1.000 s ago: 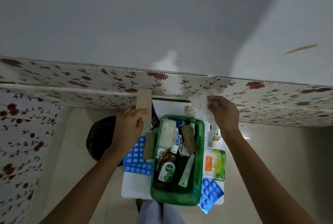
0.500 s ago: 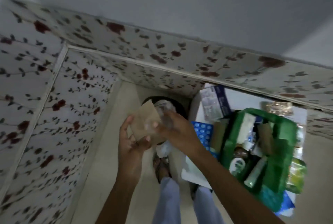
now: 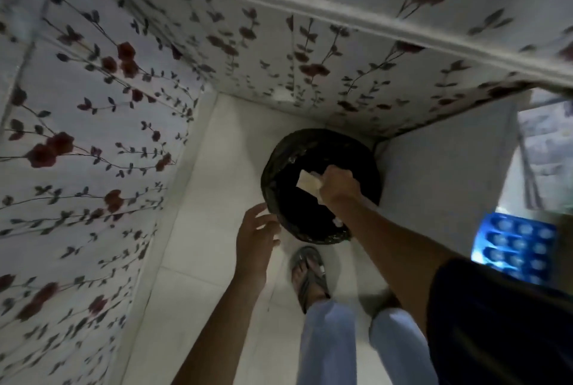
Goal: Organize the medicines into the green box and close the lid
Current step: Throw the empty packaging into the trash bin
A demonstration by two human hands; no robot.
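My right hand [image 3: 336, 184] is closed on a tan paper packet [image 3: 309, 182] and holds it over the mouth of a black round bin [image 3: 279, 164] on the floor. My left hand [image 3: 255, 239] hovers open beside the bin's near left rim, fingers spread, holding nothing. A blue blister pack [image 3: 516, 248] shows at the right edge on the white table [image 3: 446, 174]. The green box is out of view.
Floral-papered walls [image 3: 93, 143] close in the corner at left and behind the bin. My sandalled foot [image 3: 308, 276] and pale trouser legs stand on the white tiled floor just below the bin. A white medicine carton [image 3: 548, 149] lies blurred at the far right.
The view has swung left and down from the table to the bin. The packet passed from both hands to my right hand alone, now over the bin; my left hand has let go.
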